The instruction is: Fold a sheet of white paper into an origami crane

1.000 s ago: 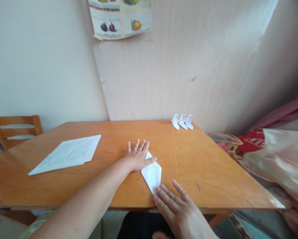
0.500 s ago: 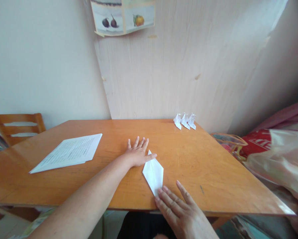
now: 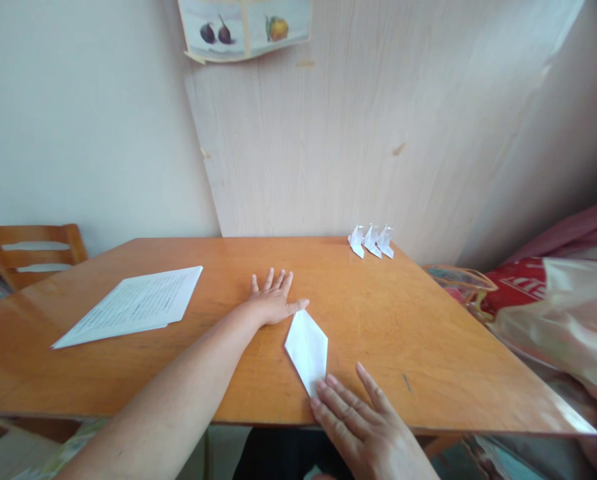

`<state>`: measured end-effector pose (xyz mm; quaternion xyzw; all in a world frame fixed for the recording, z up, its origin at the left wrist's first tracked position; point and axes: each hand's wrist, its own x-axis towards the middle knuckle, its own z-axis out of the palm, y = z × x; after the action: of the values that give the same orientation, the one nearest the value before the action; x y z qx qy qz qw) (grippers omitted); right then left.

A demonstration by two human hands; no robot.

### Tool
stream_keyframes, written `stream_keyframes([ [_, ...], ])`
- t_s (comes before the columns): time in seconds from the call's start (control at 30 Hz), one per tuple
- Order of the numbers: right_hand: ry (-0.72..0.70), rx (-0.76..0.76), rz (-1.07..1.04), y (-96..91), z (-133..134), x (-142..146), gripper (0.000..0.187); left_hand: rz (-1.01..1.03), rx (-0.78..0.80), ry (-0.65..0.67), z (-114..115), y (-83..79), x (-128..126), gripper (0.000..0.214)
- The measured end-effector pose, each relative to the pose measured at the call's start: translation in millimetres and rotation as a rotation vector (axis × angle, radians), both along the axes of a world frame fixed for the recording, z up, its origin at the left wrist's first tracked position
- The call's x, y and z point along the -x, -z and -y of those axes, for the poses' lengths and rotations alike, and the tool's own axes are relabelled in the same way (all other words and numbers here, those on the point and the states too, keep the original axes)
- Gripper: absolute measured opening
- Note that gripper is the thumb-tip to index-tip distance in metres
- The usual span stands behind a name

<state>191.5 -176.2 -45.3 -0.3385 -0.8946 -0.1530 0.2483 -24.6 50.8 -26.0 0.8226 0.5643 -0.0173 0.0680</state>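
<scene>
It's white, plain white, on the folded paper [image 3: 307, 352] against a warm orange-brown tabletop [image 3: 378, 320], and the paper stack [image 3: 133, 307] answers with row upon row of dark print over white! The poster [image 3: 256, 48] has dark purple figs [image 3: 224, 31], a yellow-orange fruit [image 3: 279, 29] with green leaves [image 3: 268, 28], and it's bold red with white markings on the bag [image 3: 513, 287], dusky pink on the cloth [image 3: 573, 231]!

Folded sheet [image 3: 307, 348]: smooth matt paper. Table [image 3: 368, 300]: glossy wood. Chair [image 3: 33, 233]: smooth wood.

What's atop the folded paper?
On the folded paper, fingers of the right hand hide part of the near end; the left hand has its thumb at the far tip.
</scene>
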Motion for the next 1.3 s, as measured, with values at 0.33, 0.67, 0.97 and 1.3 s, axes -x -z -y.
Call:
stream_keyframes([
  [0.33,-0.02,0.062,-0.044,2.4,-0.1,1.0,0.064,0.01,-0.01,-0.033,0.7,-3.5,-2.3,0.101],
  [0.67,-0.048,0.06,-0.07,8.1,-2.6,1.4,0.063,0.045,-0.13,-0.146,-5.0,4.3,-3.9,0.1],
  [0.97,-0.002,0.292,-0.116,4.8,2.4,7.7,0.056,0.33,-0.523,-0.044,2.1,-0.4,2.8,0.059],
  [1.3,0.057,0.432,-0.175,-11.9,10.9,13.1,0.051,0.447,-0.244,0.441,71.9,-7.9,-0.6,0.023],
])
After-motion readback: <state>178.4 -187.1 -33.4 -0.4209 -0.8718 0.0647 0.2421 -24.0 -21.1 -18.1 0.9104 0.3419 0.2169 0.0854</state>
